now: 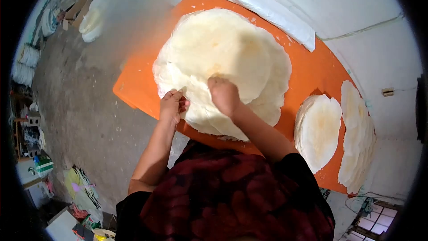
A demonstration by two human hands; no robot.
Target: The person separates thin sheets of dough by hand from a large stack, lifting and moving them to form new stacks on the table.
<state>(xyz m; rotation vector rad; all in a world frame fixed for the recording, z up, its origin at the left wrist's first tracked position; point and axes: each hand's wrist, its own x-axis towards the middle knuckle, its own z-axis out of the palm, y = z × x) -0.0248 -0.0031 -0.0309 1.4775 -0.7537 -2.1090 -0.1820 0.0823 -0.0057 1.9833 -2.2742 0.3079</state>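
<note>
Orange desk (312, 71) carries the large stack of pale round wafers (223, 49) directly in front of you, towards its left end. Your left hand (173, 105) is at the stack's near-left rim, grip closed in a pinch on the edge of the wafers. Your right hand (224, 94) rests on top of the stack just beside the left, fingers curled under into a closed grip; it appears to bunch the top wafer, but the fingertips are hidden. Two smaller wafer stacks (317, 129) lie side by side at the desk's right end, well apart from both hands. White sheeting (258, 4) lies along the far edge.
</note>
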